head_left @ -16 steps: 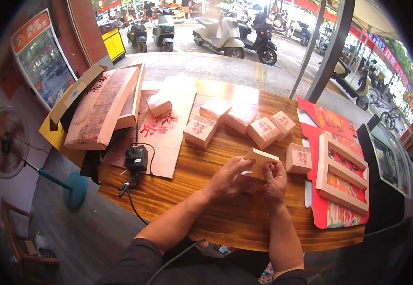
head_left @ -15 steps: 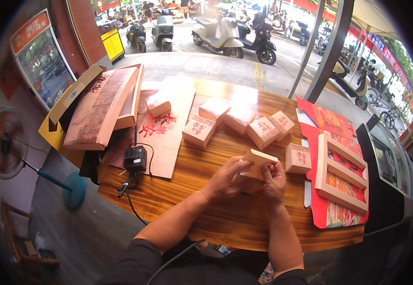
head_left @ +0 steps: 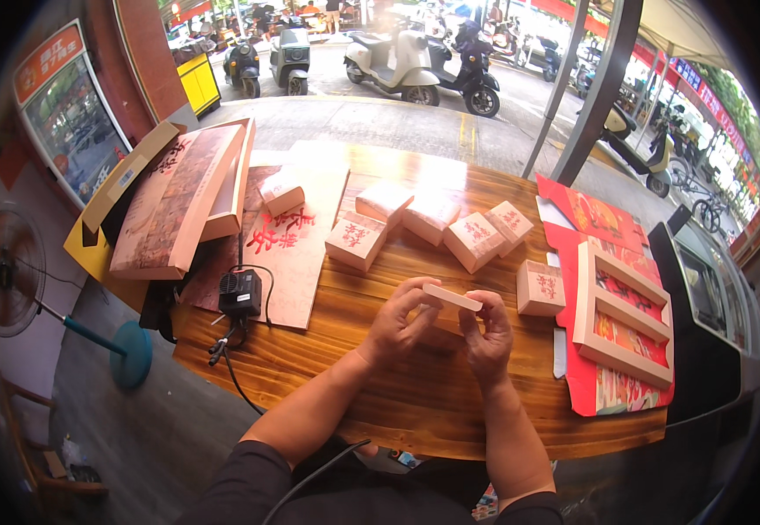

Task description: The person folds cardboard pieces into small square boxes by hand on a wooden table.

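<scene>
Over the near middle of the wooden table, a small pale cardboard box (head_left: 451, 297) is held up between both hands, its narrow edge turned up; most of it is hidden by the fingers. My left hand (head_left: 396, 324) is closed on its left end, and my right hand (head_left: 488, 339) pinches the right end. Just beyond stand several small tan boxes with red lettering, among them a near-left box (head_left: 355, 241) and a middle box (head_left: 473, 241). Closest to my right hand is an upright box (head_left: 541, 289). Another small box (head_left: 282, 193) lies on a flat printed board (head_left: 297, 276).
A black power adapter (head_left: 240, 292) with cables lies at the left. Behind it leans a large printed carton (head_left: 172, 206). At the right, a tan divided frame (head_left: 584, 306) rests on red printed packaging (head_left: 583, 398). A fan (head_left: 130, 353) stands beside the table.
Both hands have tilted the small box, so its raised panel now shows as a narrow edge. My right fingers have shifted along its right end. The view has moved slightly.
</scene>
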Tool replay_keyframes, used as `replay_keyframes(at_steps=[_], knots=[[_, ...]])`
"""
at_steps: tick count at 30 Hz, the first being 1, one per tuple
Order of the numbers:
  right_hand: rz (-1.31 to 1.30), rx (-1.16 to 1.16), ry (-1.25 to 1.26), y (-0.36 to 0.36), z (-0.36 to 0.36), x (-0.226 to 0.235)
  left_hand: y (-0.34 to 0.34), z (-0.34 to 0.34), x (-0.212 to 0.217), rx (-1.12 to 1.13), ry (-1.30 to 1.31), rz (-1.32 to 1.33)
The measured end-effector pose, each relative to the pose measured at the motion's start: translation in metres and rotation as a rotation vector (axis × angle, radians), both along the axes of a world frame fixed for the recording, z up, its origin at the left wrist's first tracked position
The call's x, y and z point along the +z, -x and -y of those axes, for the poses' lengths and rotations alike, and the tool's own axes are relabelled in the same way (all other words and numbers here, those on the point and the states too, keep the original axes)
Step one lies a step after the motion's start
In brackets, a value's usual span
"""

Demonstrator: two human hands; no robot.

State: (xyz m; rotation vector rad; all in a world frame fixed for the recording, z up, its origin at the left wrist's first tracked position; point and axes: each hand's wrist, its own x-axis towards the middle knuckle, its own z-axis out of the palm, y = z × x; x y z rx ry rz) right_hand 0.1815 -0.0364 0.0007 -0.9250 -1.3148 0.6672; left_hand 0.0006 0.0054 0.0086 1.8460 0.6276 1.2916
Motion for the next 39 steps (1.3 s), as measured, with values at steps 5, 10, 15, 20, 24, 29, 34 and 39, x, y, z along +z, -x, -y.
replay_keyframes(at_steps=[5,10,15,20,24,29,34,39], knots=[[0.037,0.0,-0.004,0.001,0.001,0.009,-0.005,0.001,-0.007,0.039,0.026,0.19],[0.113,-0.019,-0.056,0.0,0.0,0.01,-0.008,0.006,0.001,-0.008,0.171,0.338],[0.138,-0.02,-0.087,-0.003,-0.002,0.014,0.004,-0.004,-0.003,-0.059,0.096,0.159],[0.165,-0.013,-0.092,-0.006,-0.003,0.015,0.007,-0.006,-0.002,-0.051,0.078,0.111],[0.173,0.033,-0.069,-0.01,-0.004,0.01,0.007,-0.007,-0.004,-0.056,0.087,0.104],[0.183,0.055,-0.064,-0.013,-0.006,0.007,0.006,-0.008,-0.005,-0.082,0.119,0.121],[0.172,0.06,-0.065,-0.008,-0.003,0.017,0.011,-0.009,-0.005,-0.151,0.122,0.066],[0.165,0.102,-0.047,-0.009,-0.002,0.019,0.012,-0.009,-0.004,-0.194,0.195,0.092]])
